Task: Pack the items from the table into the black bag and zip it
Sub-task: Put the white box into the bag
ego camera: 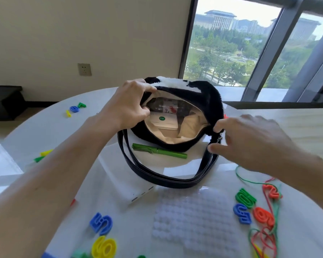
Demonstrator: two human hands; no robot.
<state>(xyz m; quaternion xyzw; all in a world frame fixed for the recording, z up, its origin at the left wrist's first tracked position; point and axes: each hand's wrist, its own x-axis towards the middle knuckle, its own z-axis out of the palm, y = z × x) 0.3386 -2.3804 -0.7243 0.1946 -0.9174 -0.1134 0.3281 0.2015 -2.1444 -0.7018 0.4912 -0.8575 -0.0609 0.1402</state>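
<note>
Black bag [211,97] sits mid-bench [104,172], mouth gaping up toward the camera, opening running left to right. Left hand [127,103] grips its far-left rim. Right hand [250,142] is blurred at the right end, so I can't tell if it's pinching anything. Stuff inside is half in shadow. Green pen [158,150] lies crosswise just in front, cap pointing left.

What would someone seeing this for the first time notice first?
The fluffy black bag at the centre of the table, its mouth held wide by the left hand gripping the rim, with the blurred right hand at its right end. Inside lies a white box; a green pen lies on the table just in front of the bag, with bright plastic numbers scattered around.
</note>
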